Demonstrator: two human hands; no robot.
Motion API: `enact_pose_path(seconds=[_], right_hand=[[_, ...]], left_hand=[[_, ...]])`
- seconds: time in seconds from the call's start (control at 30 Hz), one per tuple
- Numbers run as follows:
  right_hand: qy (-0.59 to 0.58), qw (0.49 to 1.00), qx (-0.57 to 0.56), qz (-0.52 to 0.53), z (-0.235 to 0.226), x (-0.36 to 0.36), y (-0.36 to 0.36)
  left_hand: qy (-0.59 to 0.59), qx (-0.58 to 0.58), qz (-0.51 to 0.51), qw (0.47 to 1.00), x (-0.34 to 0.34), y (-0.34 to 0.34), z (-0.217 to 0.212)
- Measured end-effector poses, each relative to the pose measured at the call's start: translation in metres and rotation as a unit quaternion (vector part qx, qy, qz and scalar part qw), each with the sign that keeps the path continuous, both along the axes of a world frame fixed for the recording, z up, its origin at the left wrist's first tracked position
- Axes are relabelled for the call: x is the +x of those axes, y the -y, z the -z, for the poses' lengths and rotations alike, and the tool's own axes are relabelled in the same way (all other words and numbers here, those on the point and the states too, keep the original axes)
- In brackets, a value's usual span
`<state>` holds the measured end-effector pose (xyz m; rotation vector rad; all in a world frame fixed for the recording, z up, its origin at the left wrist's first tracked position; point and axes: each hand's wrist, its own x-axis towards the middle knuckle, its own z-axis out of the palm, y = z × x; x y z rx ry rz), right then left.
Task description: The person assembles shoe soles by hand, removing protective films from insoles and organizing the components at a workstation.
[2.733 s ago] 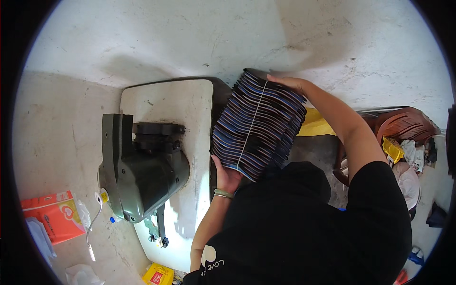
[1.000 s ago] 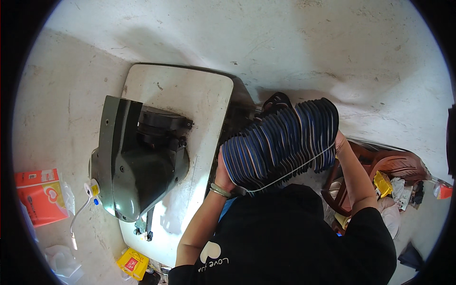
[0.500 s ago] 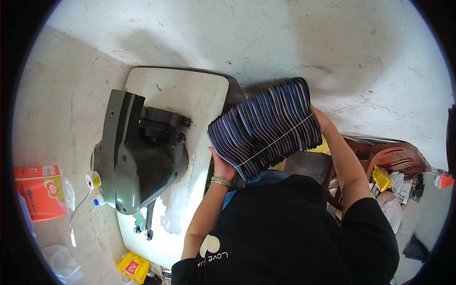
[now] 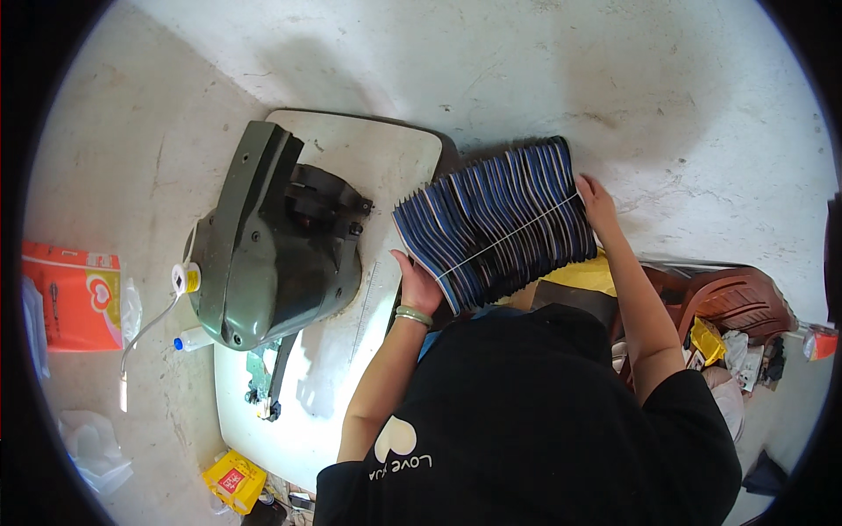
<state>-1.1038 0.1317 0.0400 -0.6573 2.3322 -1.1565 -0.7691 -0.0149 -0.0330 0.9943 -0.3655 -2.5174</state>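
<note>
Much of the scene is hidden by the person's black-clad shoulders and torso, which fill the lower middle of the view, and the near edge of the white table (image 4: 386,167) is lost beneath them. The fingers of the left hand (image 4: 419,285) are tucked under the stack of dark blue pieces (image 4: 495,223), so only the palm and a pale green bangle (image 4: 412,314) at the wrist are seen; the hand is closed around the stack's lower-left end. The right hand (image 4: 596,203) is pressed flat against the opposite end, at about three o'clock of the stack, its fingertips partly concealed. The stack is held in the air just right of the table's right edge, between the two hands. It is made up of many thin flat pieces, perhaps shoe insoles, with pale edges, fanned like ribs and bound by one thin light string; an exact count cannot be made. One bulky olive-green machine (image 4: 263,245), smooth and rounded, is set on the table at nine o'clock from the stack. One brown plastic chair (image 4: 737,302) is partly cut off at four o'clock.
</note>
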Motion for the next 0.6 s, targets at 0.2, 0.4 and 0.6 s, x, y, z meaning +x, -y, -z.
enact_pose_path(seconds=[0.2, 0.4, 0.6], right_hand=[[-0.280, 0.914, -0.133, -0.262, -0.028, 0.078, 0.098], [-0.244, 0.887, 0.043, -0.390, 0.001, 0.147, 0.179], [-0.066, 0.865, 0.089, -0.489, -0.018, 0.180, 0.169]], left_hand=[[-0.027, 0.013, -0.045, 0.999, -0.012, 0.008, 0.008], [-0.052, 0.024, -0.036, 0.998, -0.004, 0.013, 0.001], [-0.090, 0.084, -0.136, 0.983, 0.009, 0.016, 0.002]])
